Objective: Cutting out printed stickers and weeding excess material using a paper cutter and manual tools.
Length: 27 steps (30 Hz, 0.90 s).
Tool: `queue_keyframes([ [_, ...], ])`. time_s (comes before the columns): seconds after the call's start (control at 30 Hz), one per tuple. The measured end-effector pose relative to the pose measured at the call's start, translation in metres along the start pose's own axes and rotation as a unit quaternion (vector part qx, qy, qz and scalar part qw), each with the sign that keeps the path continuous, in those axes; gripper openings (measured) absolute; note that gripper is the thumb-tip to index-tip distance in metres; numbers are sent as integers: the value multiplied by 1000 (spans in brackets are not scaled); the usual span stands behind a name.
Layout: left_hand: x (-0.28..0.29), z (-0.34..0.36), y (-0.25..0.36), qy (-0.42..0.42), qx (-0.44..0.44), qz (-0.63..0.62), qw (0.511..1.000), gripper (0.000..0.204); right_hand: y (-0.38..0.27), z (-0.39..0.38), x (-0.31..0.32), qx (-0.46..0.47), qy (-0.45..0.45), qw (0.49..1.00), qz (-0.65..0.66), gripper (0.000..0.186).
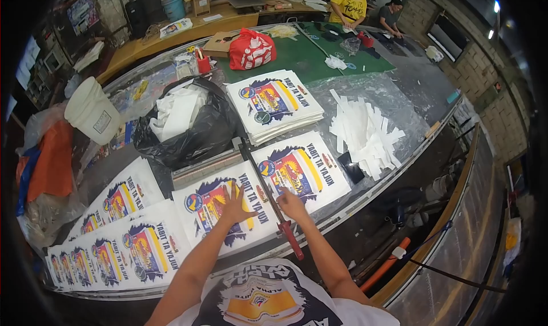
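We see left hand (234, 207) spread wide on a white, colour-printed rectangular sheet (206, 213) left of the long dark metal cutter arm (264, 186), right hand (292, 205) half-curled over a second such sheet (305, 169), grip we can't tell.

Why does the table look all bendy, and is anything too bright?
In the head view, the table bows because the fisheye lens bends straight edges; in the head view, the lights at upper right glare white; also in the head view, the left hand, spread on a printed sheet, shows clearly.
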<state>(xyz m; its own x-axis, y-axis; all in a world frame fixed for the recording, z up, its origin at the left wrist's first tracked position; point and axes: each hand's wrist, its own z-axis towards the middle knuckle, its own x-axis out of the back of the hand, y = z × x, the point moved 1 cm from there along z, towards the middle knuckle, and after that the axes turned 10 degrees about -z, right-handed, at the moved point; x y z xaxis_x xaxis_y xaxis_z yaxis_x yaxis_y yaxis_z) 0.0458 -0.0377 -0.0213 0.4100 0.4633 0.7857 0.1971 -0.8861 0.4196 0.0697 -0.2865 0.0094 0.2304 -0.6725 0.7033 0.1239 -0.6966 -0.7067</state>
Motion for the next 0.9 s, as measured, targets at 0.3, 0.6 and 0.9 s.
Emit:
queue_keyframes([
  [0.3,-19,-11,14,63,-50,-56,995,135,49,26,-62,-51,-22,995,87,53],
  [0.6,-45,-8,72,37,-101,11,994,105,198,83,118,-83,140,985,55,50],
  [0.9,-63,-17,116,-8,-146,109,983,117,234,113,137,-64,132,974,-175,48],
])
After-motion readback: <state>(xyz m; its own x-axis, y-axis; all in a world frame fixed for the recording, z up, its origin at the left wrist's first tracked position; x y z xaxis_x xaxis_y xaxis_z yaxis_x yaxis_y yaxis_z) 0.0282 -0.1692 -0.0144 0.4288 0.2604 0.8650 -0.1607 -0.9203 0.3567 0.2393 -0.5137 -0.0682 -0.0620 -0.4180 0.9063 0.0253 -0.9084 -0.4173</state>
